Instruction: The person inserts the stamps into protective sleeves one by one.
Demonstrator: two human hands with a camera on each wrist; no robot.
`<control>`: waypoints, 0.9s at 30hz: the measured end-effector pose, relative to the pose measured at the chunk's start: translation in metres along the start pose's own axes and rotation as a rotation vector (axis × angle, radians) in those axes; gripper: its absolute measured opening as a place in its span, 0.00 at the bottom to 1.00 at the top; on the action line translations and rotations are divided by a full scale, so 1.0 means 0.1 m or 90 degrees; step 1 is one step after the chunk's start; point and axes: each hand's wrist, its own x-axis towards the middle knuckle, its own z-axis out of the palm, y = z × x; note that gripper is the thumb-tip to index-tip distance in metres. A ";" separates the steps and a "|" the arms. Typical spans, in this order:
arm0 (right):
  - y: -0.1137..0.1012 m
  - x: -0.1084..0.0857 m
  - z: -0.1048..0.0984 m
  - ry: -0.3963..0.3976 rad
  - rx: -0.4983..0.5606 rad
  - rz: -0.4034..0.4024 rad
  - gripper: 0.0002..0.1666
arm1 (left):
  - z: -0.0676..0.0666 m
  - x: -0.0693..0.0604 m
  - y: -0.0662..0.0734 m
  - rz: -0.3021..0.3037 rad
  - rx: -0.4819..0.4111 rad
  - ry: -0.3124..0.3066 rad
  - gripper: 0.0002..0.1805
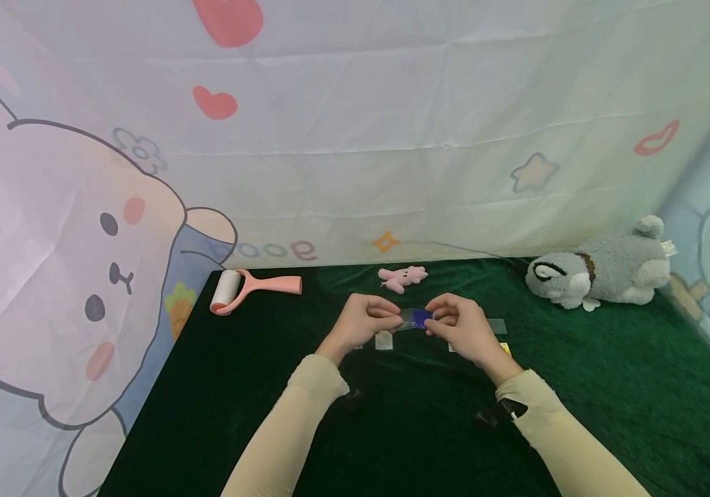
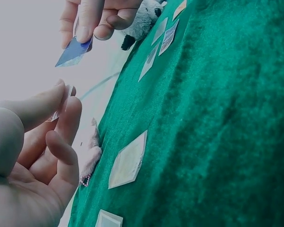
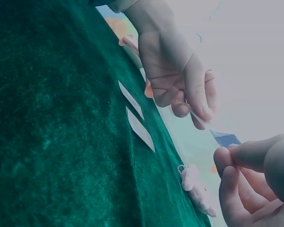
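Above the green cloth, both hands face each other at mid-table. The left hand (image 1: pixel 364 323) pinches a clear plastic piece (image 1: pixel 406 319) between thumb and fingertips. Thumb and fingers of the right hand (image 1: pixel 463 330) pinch a small blue packet (image 1: pixel 418 318). In the left wrist view the clear piece (image 2: pixel 61 105) shows at the left fingertips, below the blue packet (image 2: pixel 75 52). The right wrist view shows the blue packet (image 3: pixel 225 138) between the two hands. Whether the clear piece and the packet are joined, I cannot tell. Small flat packets (image 1: pixel 383 340) lie on the cloth beneath.
A pink lint roller (image 1: pixel 274 284) lies at the back left of the green cloth (image 1: pixel 237 400). Behind the hands is a small pink plush (image 1: pixel 403 277). A grey plush (image 1: pixel 616 269) lies at the back right. Other flat pieces (image 1: pixel 498 326) lie beside the right hand.
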 end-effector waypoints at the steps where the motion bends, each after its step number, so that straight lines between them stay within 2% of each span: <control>1: 0.00 0.00 0.00 0.000 0.000 -0.001 0.14 | 0.00 0.00 0.01 0.000 0.001 -0.001 0.15; 8: -0.02 0.01 -0.01 -0.007 0.002 -0.012 0.13 | -0.01 -0.01 0.02 0.008 0.002 -0.015 0.10; 14: -0.05 -0.01 -0.03 -0.005 -0.005 -0.007 0.13 | -0.01 -0.01 0.02 0.031 -0.003 -0.033 0.13; 19: -0.06 -0.02 -0.04 -0.004 -0.004 -0.002 0.14 | -0.01 -0.01 0.02 0.045 0.000 -0.025 0.14; 27: -0.04 -0.01 -0.03 -0.005 -0.003 -0.003 0.14 | -0.02 -0.02 0.04 0.044 0.013 -0.018 0.15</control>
